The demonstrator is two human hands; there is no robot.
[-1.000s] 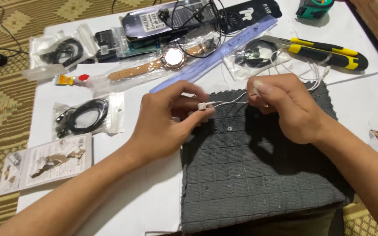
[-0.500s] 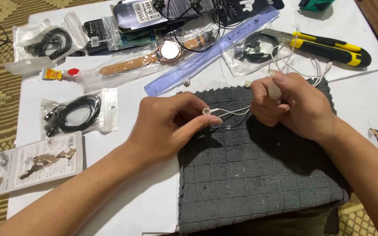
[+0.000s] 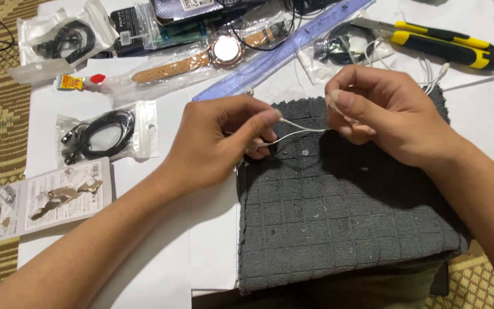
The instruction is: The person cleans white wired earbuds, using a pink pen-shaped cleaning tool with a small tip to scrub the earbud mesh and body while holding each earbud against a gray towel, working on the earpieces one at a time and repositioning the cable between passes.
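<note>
My left hand (image 3: 218, 143) pinches 1 end of the thin white earphone cable (image 3: 301, 133) btwn thumb and forefinger, other fingers curled in. My right hand (image 3: 381, 114) is closed on the other stretch of it, thumb and fingers nipped tight, w/ the rest of the cable trailing off behind toward the top right. The 2 hands hold it taut-ish just above the dark grey gridded cloth mat (image 3: 344, 217), so the short span btwn them sags in 2 strands where I can see it well against the dark cloth. Mat sits on the white paper-covered table (image 3: 161, 269), near edge, right under my hands.

Other stuff pushed back, out of the way: clear blue plastic ruler (image 3: 281, 54) just past the mat, yellow-and-black utility knife (image 3: 447, 46) top right, tan-strap wristwatch in a clear bag (image 3: 201, 57), black cable in a clear zip bag (image 3: 104, 134) at my left.
</note>
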